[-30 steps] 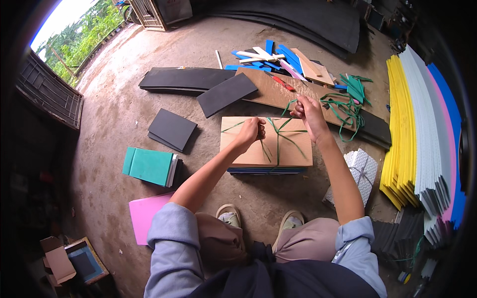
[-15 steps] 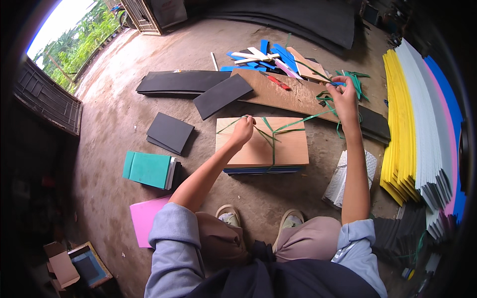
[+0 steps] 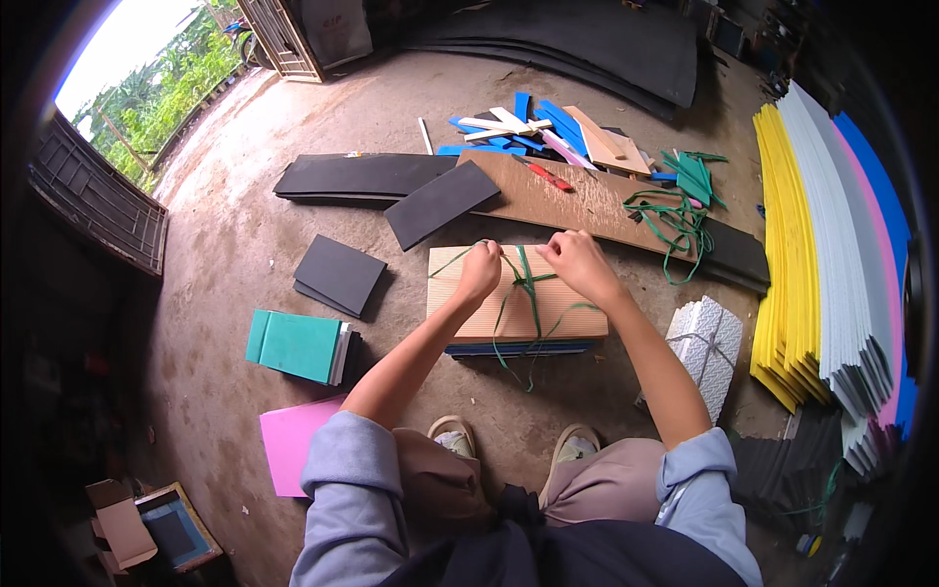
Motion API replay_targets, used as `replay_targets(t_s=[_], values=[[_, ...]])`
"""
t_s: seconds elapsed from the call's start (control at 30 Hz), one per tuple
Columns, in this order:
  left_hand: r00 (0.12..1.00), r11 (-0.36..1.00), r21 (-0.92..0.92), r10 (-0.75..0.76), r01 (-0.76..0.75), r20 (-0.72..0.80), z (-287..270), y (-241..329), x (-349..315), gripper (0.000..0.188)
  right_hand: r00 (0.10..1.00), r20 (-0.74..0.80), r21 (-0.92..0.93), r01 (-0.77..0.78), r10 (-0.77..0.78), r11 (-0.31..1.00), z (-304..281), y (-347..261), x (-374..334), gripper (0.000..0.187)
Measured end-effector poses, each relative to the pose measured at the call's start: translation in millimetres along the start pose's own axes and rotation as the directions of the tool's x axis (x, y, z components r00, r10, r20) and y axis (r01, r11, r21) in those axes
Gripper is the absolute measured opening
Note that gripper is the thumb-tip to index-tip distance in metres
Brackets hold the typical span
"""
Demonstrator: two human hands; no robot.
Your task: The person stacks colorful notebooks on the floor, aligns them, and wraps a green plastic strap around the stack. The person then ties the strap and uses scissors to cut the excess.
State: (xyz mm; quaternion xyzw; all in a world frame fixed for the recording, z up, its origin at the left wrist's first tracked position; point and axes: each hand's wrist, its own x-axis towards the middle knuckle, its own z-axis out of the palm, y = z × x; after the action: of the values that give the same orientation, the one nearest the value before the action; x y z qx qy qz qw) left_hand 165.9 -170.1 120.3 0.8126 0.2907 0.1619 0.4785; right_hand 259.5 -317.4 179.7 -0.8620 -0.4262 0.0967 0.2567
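Observation:
A bundle of ribbed tan sheets (image 3: 469,308) lies on the floor before my feet, with blue and dark layers under it. Green plastic twine (image 3: 528,284) crosses its top and meets in a knot or loop near the middle; loose ends hang over the front edge. My left hand (image 3: 480,274) is closed on a strand of the twine at the bundle's far left part. My right hand (image 3: 577,264) is pinched above the far edge, just right of the crossing; what lies between its fingertips is too small to tell.
Beyond the bundle lie a brown board (image 3: 548,196) with a red cutter (image 3: 550,177), tangled green twine (image 3: 675,220) and coloured offcuts (image 3: 528,127). Black pieces (image 3: 339,274), a teal stack (image 3: 296,344) and a pink sheet (image 3: 293,440) sit left; a tied white bundle (image 3: 704,347) and yellow sheets (image 3: 782,264) right.
My right hand has come down and left from above the board to the bundle. The strand stretched to the right is now slack, with loose ends over the bundle's front. My left hand stays put.

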Motion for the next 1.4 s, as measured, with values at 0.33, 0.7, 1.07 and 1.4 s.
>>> replay_targets(t_s=[0.33, 0.7, 1.07, 1.4], values=[[0.998, 0.998, -0.060, -0.014, 0.010, -0.066, -6.0, -2.7, 2.8, 0.035, 0.969, 0.222, -0.267, -0.044, 0.106, 0.963, 55.8, -47.8, -24.8, 0.052], [0.997, 1.000, 0.016, -0.007, 0.006, 0.071, -14.0, 8.9, -3.3, 0.042, 0.997, -0.035, 0.144, 0.072, -0.067, 0.987, 35.8, 6.9, -19.6, 0.025], [0.980, 0.993, 0.048, -0.117, 0.110, 0.160, -16.6, 2.5, -3.1, 0.030, 0.974, -0.036, 0.464, -0.181, 0.223, 0.867, 26.6, 10.1, -9.2, 0.023], [0.880, 0.805, -0.412, -0.264, 0.427, 0.396, 4.5, -5.4, -4.5, 0.025, 0.973, 0.132, 0.751, -0.222, 0.188, 0.621, 25.6, 5.4, -12.4, 0.028]])
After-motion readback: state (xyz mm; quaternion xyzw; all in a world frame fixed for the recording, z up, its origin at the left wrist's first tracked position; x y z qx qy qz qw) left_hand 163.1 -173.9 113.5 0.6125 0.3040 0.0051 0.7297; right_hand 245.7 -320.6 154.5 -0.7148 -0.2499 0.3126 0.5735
